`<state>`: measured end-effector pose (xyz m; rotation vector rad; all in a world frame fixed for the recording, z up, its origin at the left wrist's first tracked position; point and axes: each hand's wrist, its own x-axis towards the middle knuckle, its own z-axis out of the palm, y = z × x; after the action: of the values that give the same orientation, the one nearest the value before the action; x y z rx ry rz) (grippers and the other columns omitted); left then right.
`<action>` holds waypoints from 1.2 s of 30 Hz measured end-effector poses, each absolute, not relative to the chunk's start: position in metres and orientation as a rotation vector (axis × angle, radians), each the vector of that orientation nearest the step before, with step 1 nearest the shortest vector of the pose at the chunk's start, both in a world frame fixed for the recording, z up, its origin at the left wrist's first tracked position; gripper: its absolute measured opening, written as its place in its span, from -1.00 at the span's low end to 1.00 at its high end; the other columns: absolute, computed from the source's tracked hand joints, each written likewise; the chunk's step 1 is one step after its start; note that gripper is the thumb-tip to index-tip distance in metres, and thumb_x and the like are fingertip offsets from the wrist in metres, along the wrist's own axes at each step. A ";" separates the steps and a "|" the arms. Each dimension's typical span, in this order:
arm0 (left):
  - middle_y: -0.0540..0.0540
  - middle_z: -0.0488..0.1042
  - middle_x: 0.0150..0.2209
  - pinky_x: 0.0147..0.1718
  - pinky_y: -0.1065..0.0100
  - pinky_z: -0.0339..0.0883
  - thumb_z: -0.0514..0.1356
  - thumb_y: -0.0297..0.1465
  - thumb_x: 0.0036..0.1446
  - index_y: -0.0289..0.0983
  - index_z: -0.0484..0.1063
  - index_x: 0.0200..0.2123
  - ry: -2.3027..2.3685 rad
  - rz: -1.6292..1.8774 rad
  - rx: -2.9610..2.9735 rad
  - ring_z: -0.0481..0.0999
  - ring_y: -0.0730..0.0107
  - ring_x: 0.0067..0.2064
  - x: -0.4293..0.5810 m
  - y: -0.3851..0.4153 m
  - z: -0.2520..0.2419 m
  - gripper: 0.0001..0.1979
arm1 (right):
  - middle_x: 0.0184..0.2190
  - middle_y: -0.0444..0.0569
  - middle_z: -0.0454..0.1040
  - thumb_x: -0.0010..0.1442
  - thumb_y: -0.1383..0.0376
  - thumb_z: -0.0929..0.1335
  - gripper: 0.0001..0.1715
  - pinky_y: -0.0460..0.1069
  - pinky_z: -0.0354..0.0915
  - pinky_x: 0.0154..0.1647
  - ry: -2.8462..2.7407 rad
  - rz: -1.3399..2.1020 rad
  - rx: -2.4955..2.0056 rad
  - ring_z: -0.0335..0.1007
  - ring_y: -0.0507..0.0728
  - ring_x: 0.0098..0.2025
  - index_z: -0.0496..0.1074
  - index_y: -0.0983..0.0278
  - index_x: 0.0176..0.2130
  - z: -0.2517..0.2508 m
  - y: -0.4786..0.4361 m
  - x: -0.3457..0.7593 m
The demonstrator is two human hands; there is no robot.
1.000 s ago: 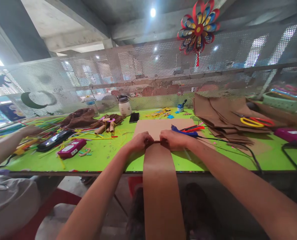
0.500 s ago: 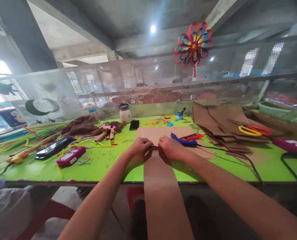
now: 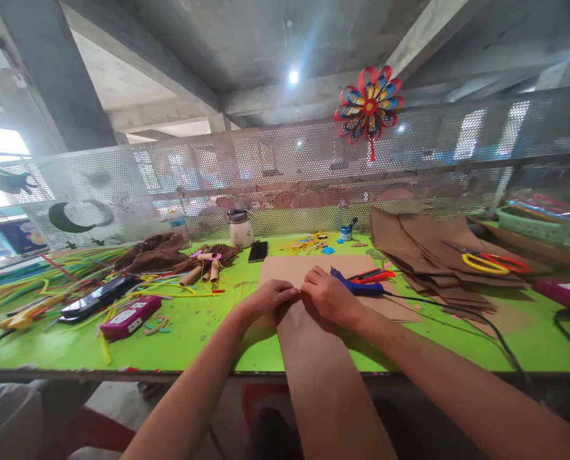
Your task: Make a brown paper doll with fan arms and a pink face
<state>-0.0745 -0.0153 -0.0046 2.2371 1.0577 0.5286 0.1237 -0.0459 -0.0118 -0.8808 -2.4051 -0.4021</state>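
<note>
A long strip of brown paper [image 3: 330,377] runs from my fingers over the table's front edge and down toward my lap. My left hand [image 3: 273,298] pinches the strip's far end at its left side. Close beside it, my right hand [image 3: 327,294] grips the same end, its fingers curled over the paper. The fingertips of both hands nearly meet, and the exact fold under them is hidden. Flat beneath and beyond my hands lies a brown cardboard sheet [image 3: 285,267]. A blue glue gun [image 3: 356,285] rests just right of my right hand, next to a red-handled tool [image 3: 378,275].
Stacked brown paper [image 3: 409,246] lies at right with yellow-and-red scissors [image 3: 493,262] on top. A black cord [image 3: 457,310] trails across the green table [image 3: 189,345]. At left are a purple power strip [image 3: 130,317], a phone [image 3: 96,298] and a yellow glue gun [image 3: 30,315].
Both hands stay on the strip's end, and the fingertips have come closer together. The hanging part of the strip has swung to the right. The view has tilted slightly upward.
</note>
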 end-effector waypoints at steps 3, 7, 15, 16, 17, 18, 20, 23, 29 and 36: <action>0.00 0.33 -0.48 -0.44 0.45 0.11 0.02 -0.11 0.10 -0.35 0.39 -0.43 1.051 0.546 2.208 0.23 0.46 -0.43 -0.074 -0.016 -0.004 -0.60 | -0.30 0.05 0.33 0.12 0.52 0.21 -0.77 0.01 0.17 -0.13 -2.351 -0.256 -0.859 0.14 0.15 -0.13 0.40 0.33 -0.35 -0.012 -0.044 0.124; 0.01 0.34 -0.49 -0.45 0.45 0.12 0.03 -0.12 0.11 -0.35 0.41 -0.40 1.050 0.538 2.205 0.24 0.47 -0.44 -0.073 -0.017 -0.004 -0.61 | -0.21 0.05 0.36 -0.04 0.54 0.28 -0.63 -0.01 0.21 -0.12 -2.164 0.143 -0.897 0.23 0.13 -0.12 0.41 0.32 -0.20 -0.013 -0.039 0.125; -0.08 0.45 -0.38 -0.33 0.42 0.23 0.05 -0.21 0.13 -0.36 0.44 -0.34 1.017 0.705 2.344 0.37 0.41 -0.34 -0.068 -0.023 0.000 -0.68 | -0.39 0.01 0.49 0.07 0.22 0.29 -0.69 -0.06 0.21 -0.34 -1.989 0.748 -1.102 0.33 0.09 -0.34 0.49 0.40 -0.32 -0.011 -0.033 0.127; -0.08 0.46 -0.37 -0.31 0.42 0.23 0.06 -0.23 0.13 -0.35 0.44 -0.34 1.016 0.728 2.353 0.38 0.40 -0.33 -0.067 -0.024 0.000 -0.69 | -0.43 -0.01 0.49 0.08 0.18 0.28 -0.67 -0.07 0.20 -0.37 -1.988 0.776 -1.097 0.32 0.08 -0.37 0.49 0.39 -0.37 -0.010 -0.033 0.127; -0.08 0.46 -0.37 -0.30 0.42 0.24 0.06 -0.24 0.13 -0.35 0.44 -0.34 1.019 0.744 2.358 0.38 0.40 -0.32 -0.066 -0.025 0.001 -0.71 | -0.47 -0.03 0.47 0.08 0.17 0.28 -0.66 -0.08 0.18 -0.39 -1.978 0.804 -1.090 0.30 0.06 -0.40 0.48 0.39 -0.42 -0.010 -0.033 0.128; -0.08 0.46 -0.37 -0.29 0.42 0.24 0.07 -0.24 0.13 -0.35 0.43 -0.35 1.021 0.754 2.359 0.39 0.40 -0.31 -0.066 -0.026 0.001 -0.71 | -0.50 -0.05 0.46 0.08 0.15 0.27 -0.65 -0.08 0.17 -0.41 -1.962 0.832 -1.078 0.28 0.05 -0.42 0.47 0.38 -0.44 -0.011 -0.032 0.128; -0.08 0.46 -0.36 -0.27 0.42 0.24 0.06 -0.24 0.13 -0.34 0.43 -0.34 1.018 0.760 2.355 0.38 0.40 -0.30 -0.065 -0.027 0.003 -0.72 | -0.52 -0.08 0.43 0.05 0.13 0.29 -0.64 -0.09 0.16 -0.44 -1.918 0.882 -1.048 0.24 0.03 -0.45 0.47 0.38 -0.44 -0.011 -0.031 0.129; -0.05 0.42 -0.39 -0.30 0.42 0.22 0.00 -0.21 0.16 -0.34 0.42 -0.36 1.009 0.682 2.333 0.34 0.41 -0.32 -0.068 -0.026 0.004 -0.67 | -0.56 -0.11 0.39 0.01 0.12 0.31 -0.64 -0.10 0.13 -0.46 -1.878 0.908 -1.024 0.18 0.01 -0.48 0.45 0.39 -0.47 -0.011 -0.030 0.131; 0.06 0.18 -0.58 -0.55 0.48 0.06 -0.04 -0.12 0.15 -0.34 0.34 -0.48 1.030 0.492 2.189 0.14 0.53 -0.52 -0.075 -0.028 0.005 -0.58 | -0.66 -0.19 0.25 -0.05 0.07 0.33 -0.62 -0.12 0.01 -0.56 -1.863 0.966 -1.053 0.06 -0.04 -0.56 0.40 0.37 -0.54 -0.011 -0.029 0.135; 0.03 0.25 -0.54 -0.49 0.48 0.07 0.00 -0.15 0.13 -0.35 0.38 -0.46 1.025 0.543 2.311 0.19 0.51 -0.47 -0.072 -0.029 0.007 -0.62 | -0.73 -0.25 0.13 -0.05 -0.02 0.31 -0.53 -0.12 -0.07 -0.61 -1.886 1.125 -0.997 -0.01 -0.07 -0.63 0.29 0.33 -0.62 -0.019 -0.017 0.142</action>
<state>-0.0724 -0.0289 0.0073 2.3108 1.0252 0.5433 0.1420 -0.0172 -0.0187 -0.9974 -1.8858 1.1247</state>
